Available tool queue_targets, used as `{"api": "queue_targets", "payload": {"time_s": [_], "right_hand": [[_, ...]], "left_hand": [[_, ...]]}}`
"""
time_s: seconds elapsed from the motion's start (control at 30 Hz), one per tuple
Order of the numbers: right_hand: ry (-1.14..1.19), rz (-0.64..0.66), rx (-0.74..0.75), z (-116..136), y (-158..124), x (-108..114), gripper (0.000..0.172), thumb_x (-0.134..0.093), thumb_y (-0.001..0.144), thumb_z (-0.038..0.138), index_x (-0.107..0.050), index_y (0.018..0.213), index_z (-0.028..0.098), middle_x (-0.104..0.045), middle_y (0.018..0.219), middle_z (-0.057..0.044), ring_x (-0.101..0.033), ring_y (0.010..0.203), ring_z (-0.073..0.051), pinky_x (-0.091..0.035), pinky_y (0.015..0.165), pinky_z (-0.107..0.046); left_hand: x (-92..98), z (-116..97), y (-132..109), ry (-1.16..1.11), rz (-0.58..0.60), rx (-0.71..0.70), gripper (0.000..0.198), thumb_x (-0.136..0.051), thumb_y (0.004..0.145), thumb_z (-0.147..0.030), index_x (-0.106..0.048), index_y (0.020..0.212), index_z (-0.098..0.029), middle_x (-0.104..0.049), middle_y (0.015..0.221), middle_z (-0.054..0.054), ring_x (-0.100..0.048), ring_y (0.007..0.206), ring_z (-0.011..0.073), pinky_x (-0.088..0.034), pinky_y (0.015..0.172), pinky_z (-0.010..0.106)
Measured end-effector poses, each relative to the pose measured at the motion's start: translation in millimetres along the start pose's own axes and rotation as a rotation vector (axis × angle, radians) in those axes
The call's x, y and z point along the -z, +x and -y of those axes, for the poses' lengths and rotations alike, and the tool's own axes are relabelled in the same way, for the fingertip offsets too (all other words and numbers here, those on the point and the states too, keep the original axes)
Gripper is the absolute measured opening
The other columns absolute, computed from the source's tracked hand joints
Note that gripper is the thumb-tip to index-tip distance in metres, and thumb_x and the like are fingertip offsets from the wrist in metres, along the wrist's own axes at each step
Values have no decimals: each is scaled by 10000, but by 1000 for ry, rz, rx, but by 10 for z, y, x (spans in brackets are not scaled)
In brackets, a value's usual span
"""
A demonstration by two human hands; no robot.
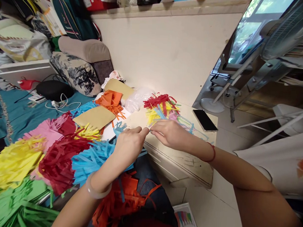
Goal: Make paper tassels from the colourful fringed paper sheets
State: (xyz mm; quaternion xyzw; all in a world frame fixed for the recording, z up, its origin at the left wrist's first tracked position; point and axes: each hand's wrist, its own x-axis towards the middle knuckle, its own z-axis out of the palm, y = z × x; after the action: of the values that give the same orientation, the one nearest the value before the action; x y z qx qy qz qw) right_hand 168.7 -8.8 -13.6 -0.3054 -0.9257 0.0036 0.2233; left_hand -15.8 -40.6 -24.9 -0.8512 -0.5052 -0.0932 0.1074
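Note:
My left hand (130,143) and my right hand (168,133) meet fingertip to fingertip over a low beige tabletop (187,162). Both are pinched closed on something thin between them, too small to name. Just beyond the fingers lies a heap of cut paper strips (162,109) in red, yellow, blue and pink. Under my left wrist sits a bundle of blue fringed paper (93,159). A pale bangle circles my left wrist and a red cord my right wrist.
Fringed paper lies to the left in yellow (10,163), red (59,159), green (12,204), pink (42,131) and orange (111,101). A black phone (205,120) rests on the table's far right. Cushions (77,70) and a standing fan (285,32) stand behind.

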Motion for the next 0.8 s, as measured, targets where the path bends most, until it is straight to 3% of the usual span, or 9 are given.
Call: {"api": "queue_targets", "payload": {"time_s": [0.3, 0.47, 0.6, 0.8], "right_hand": [[136, -137, 22, -15, -80, -75, 201, -487, 907, 195, -675, 921, 124, -704, 879, -113, -644, 851, -201, -517, 799, -350], [207, -97, 27, -43, -68, -59, 163, -491, 886, 171, -646, 876, 124, -678, 847, -102, -622, 822, -189, -505, 772, -338], [307, -76, 68, -95, -79, -47, 133, -524, 869, 167, -648, 886, 122, -678, 838, -82, -625, 784, -167, -499, 722, -297], [275, -63, 38, -88, -100, -128, 196, -490, 926, 221, -653, 887, 119, -685, 860, -108, -623, 844, -185, -485, 786, -323]], "left_hand": [[-54, 22, 17, -59, 26, -48, 178, -366, 935, -158, -536, 980, -183, -664, 810, 73, -650, 742, 242, -416, 631, 298], [-82, 45, 22, -162, 72, -79, 182, -314, 971, -229, -424, 1089, -146, -669, 770, 94, -661, 736, 262, -443, 632, 316], [-42, 84, 5, -348, 112, -162, 131, -302, 977, -255, -384, 1041, -175, -633, 742, 50, -643, 693, 233, -419, 595, 286], [-121, 80, 14, -593, 69, -179, 101, -347, 947, -240, -346, 1034, -189, -584, 718, 8, -606, 618, 191, -395, 562, 261]]}}
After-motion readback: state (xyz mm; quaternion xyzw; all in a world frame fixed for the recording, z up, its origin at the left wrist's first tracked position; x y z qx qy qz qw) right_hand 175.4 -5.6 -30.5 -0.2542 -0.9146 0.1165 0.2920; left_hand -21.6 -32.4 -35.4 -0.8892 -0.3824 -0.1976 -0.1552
